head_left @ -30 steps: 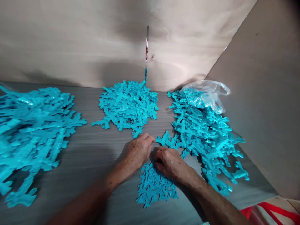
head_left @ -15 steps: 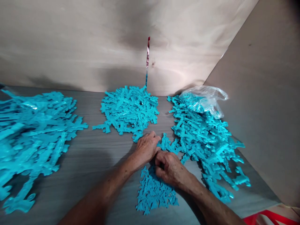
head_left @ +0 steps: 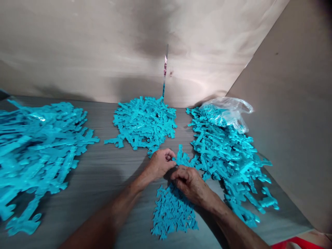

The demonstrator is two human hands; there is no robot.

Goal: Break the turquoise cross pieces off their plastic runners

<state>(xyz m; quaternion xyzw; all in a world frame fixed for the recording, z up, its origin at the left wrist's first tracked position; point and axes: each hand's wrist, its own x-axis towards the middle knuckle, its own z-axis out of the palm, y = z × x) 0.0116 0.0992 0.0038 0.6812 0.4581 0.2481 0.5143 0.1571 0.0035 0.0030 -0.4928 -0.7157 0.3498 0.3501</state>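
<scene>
My left hand is closed in a pinch at the end of a turquoise plastic piece, which has a jagged, figure-like outline. Close beside it, my right hand is curled with thumb and fingers together; whatever is between them is hidden or too small to make out. Beneath the right hand lies a patch of small turquoise offcuts, flat on the grey tabletop. The held piece reaches toward the right-hand pile of turquoise pieces, and I cannot tell whether it touches.
A round turquoise pile sits at the back middle, and a larger turquoise pile spreads on the left. Clear plastic bag rests on the right pile. Pale wooden walls close the back and right; a narrow slit cuts the back wall.
The left fingers have shifted slightly, showing their pinch on the turquoise piece. My hands have parted a little. The whole view has moved slightly.
</scene>
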